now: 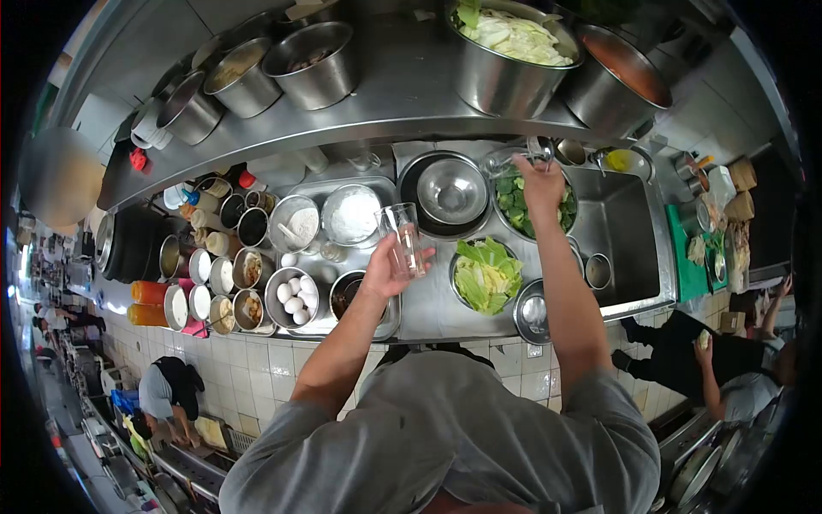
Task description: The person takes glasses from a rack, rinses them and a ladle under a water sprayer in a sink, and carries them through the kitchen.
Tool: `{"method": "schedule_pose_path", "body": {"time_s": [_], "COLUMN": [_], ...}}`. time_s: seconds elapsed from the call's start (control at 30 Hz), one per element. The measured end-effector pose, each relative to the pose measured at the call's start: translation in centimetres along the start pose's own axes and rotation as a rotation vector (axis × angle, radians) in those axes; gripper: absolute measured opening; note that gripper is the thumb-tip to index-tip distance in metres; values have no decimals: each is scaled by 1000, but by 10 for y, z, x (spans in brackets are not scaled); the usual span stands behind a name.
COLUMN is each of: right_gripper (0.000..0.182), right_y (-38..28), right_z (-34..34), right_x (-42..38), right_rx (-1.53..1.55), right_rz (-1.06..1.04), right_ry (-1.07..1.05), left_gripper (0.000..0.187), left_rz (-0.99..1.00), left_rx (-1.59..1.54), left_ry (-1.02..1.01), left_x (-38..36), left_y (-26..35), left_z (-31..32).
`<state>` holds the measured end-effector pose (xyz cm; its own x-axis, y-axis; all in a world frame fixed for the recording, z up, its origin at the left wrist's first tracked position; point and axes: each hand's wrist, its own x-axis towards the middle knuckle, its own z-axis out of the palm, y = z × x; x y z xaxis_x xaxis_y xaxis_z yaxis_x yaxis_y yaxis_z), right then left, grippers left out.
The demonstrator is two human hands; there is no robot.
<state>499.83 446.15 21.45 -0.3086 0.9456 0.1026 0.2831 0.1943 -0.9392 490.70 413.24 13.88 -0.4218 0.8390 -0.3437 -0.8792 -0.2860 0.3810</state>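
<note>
A clear drinking glass (401,236) is in my left hand (390,267), its fingers wrapped round it, above the steel counter. My right hand (541,182) reaches over the far edge of a bowl of broccoli (514,206), its fingers closed round something clear, perhaps a glass, that I cannot make out well. Between my hands a steel bowl (453,190) sits inside a larger dark pan. Cut cabbage (487,276) fills a bowl nearer to me. A bowl of white eggs (297,295) stands left of my left hand.
Large pots, one with cabbage (516,36), line the raised shelf (385,120). Right of my right forearm is a sink (621,231), then a green board (682,257). Sauce and seasoning containers crowd the left. One person (171,394) bends at lower left; another (728,368) is at right.
</note>
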Motion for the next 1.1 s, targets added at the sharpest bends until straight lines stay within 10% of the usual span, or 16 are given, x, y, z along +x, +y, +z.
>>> {"method": "schedule_pose_path", "body": {"time_s": [0.07,0.17,0.2,0.3,0.4,0.63,0.67,0.7,0.73,0.87,1.1], "right_gripper": [44,41,35,33,39,43,41,41,42,41,40], "right_y": [6,24,74,125,43,93,178,184,186,71,24], "right_z": [24,68,99,155,120,161,199,201,201,124,95], "right_x": [24,65,100,144,87,103,151,155,154,108,100], "right_rx": [23,1036,404,121,-760,-740,98,91,70,-812,-999], "right_rz": [-35,-22,-329,-678,-821,-700,-437,-438,-509,-702,-1086], "right_ry": [12,-364,-179,-311,-267,-265,-446,-449,-307,-292,-108], "left_gripper": [48,47,49,53,56,50,48,46,59,61,67], "left_rz": [24,46,84,314,372,758,956,1142,1019,850,677], "left_rx": [65,214,279,560,565,1033,1465,1902,993,1326,1606], "left_ry": [64,128,51,104,246,202,280,357,87,207,168], "left_x": [-6,-10,0,42,80,203,220,245,298,286,281], "left_y": [-2,10,21,61,96,114,115,114,106,107,120], "left_z": [2,-7,-9,16,73,41,28,8,-40,-25,-20]}}
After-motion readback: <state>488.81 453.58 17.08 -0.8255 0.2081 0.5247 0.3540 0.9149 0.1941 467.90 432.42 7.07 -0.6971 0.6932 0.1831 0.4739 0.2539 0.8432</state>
